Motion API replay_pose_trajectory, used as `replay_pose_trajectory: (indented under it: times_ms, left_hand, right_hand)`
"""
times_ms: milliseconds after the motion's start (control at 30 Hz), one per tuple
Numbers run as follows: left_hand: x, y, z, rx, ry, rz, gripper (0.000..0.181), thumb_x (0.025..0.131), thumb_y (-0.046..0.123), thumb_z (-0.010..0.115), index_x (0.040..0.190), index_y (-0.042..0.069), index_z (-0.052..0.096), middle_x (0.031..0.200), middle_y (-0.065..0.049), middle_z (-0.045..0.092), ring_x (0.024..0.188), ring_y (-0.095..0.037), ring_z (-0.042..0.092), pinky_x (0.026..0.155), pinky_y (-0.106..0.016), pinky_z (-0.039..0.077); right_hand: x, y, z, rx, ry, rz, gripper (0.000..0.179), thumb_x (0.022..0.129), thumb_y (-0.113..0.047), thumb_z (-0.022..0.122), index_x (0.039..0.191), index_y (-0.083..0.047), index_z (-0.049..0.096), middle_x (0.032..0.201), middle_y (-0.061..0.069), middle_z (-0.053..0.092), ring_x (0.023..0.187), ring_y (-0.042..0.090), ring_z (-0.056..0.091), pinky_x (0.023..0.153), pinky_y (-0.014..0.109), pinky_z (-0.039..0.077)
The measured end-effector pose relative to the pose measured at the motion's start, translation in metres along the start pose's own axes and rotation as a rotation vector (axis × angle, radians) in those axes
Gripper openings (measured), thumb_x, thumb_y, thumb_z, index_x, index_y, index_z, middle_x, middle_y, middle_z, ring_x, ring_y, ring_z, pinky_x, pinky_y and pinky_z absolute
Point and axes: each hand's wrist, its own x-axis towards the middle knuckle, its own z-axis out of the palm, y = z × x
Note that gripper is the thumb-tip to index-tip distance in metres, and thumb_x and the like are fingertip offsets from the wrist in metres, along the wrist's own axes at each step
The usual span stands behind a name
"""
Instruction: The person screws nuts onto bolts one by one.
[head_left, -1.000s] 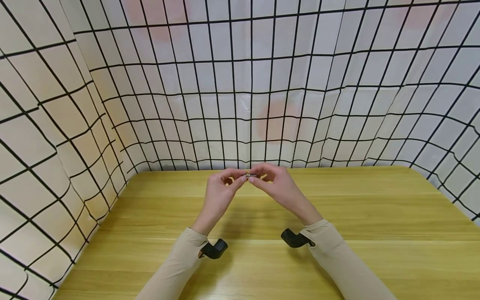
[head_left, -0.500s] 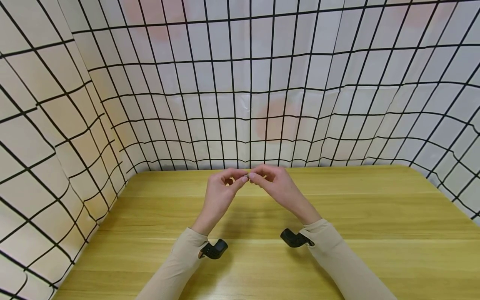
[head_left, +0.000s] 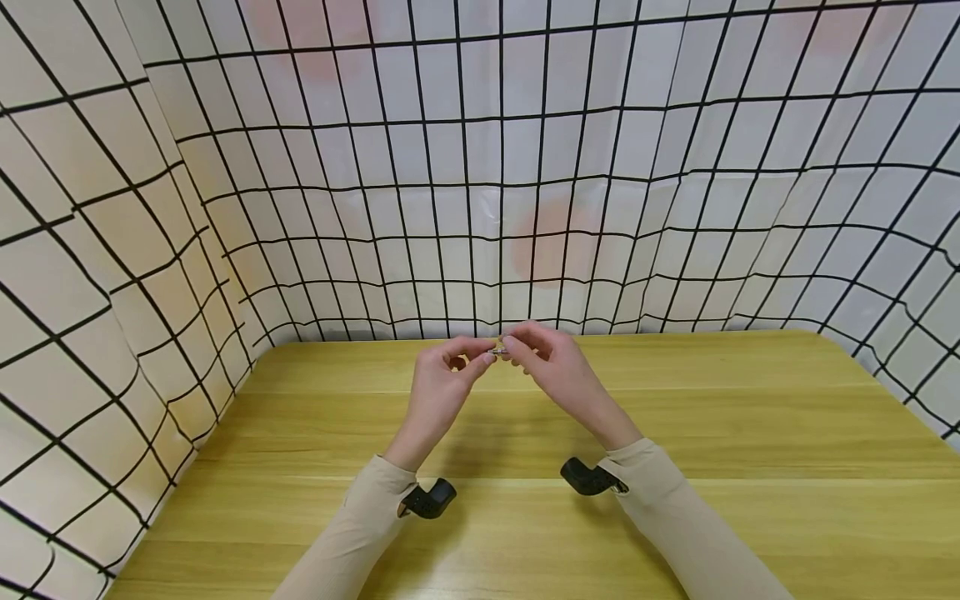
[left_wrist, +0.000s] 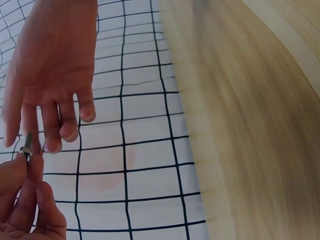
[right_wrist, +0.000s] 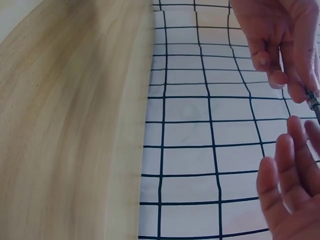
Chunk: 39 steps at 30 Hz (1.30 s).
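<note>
Above the table's far part, my left hand [head_left: 442,383] pinches a small metal bolt [head_left: 498,352] between thumb and forefinger. The bolt is silvery and looks threaded in the right wrist view, with a wider part like a nut [right_wrist: 313,101] near the left fingertips. Its free end points toward my right hand [head_left: 551,362]. In the left wrist view, the right thumb and forefinger stand apart on either side of that end, the other fingers loosely extended. Whether a right fingertip touches the bolt I cannot tell. The left fingertips partly hide it.
A wooden table [head_left: 480,533] lies under both hands. White sheeting with a black grid [head_left: 450,167] rises behind its far edge and at the sides. Black wrist cameras [head_left: 429,498] stick out from both sleeves.
The right fingers covered the bolt's free end half a second ago. Now the right thumb and forefinger have shifted up and spread, and the end shows again. My left hand stays nearly still.
</note>
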Motion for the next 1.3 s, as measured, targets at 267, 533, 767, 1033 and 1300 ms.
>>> replay_pose_trajectory:
  times_ms: [267,533,767,1033,1300]
  left_hand:
    - [-0.007,0.035,-0.004,0.023,0.011,-0.008,0.011,0.09,-0.001,0.069,0.099,-0.006,0.074,0.097,-0.016,0.072,0.081,-0.022,0.056,0.073,-0.032,0.041]
    - [-0.008,0.035,-0.002,0.007,0.007,0.003,0.01,0.09,-0.001,0.069,0.097,-0.005,0.074,0.096,-0.015,0.072,0.083,-0.023,0.057,0.074,-0.037,0.043]
    - [-0.007,0.035,-0.002,0.007,0.005,0.004,0.01,0.09,-0.001,0.069,0.098,-0.006,0.074,0.096,-0.015,0.073,0.085,-0.025,0.059,0.075,-0.04,0.043]
    - [-0.006,0.031,-0.002,0.028,0.015,0.005,0.011,0.09,0.0,0.069,0.099,-0.005,0.074,0.096,-0.015,0.073,0.086,-0.025,0.06,0.075,-0.036,0.044]
    - [0.0,-0.004,0.001,-0.008,0.017,0.026,0.011,0.09,0.01,0.073,0.099,0.006,0.077,0.096,-0.005,0.074,0.085,-0.019,0.06,0.074,-0.036,0.044]
  right_hand:
    - [-0.004,-0.022,0.001,-0.011,-0.014,-0.093,0.022,0.092,-0.005,0.068,0.113,-0.008,0.063,0.105,0.007,0.067,0.096,0.02,0.059,0.082,0.044,0.048]
    - [-0.008,-0.035,0.002,-0.038,0.003,-0.096,0.011,0.091,0.0,0.067,0.101,-0.004,0.066,0.1,0.005,0.067,0.093,0.018,0.059,0.083,0.042,0.048]
    - [-0.008,-0.033,0.002,-0.015,0.006,-0.071,0.011,0.091,-0.001,0.068,0.102,-0.005,0.068,0.1,0.004,0.068,0.09,0.02,0.061,0.082,0.049,0.048]
    - [-0.008,-0.033,-0.001,0.011,-0.014,-0.02,0.013,0.094,-0.01,0.068,0.106,-0.006,0.071,0.105,0.004,0.069,0.095,0.025,0.063,0.08,0.044,0.05]
    - [-0.008,-0.033,-0.001,0.0,-0.019,-0.014,0.013,0.098,-0.016,0.063,0.104,-0.009,0.072,0.105,0.0,0.07,0.096,0.019,0.06,0.084,0.045,0.046]
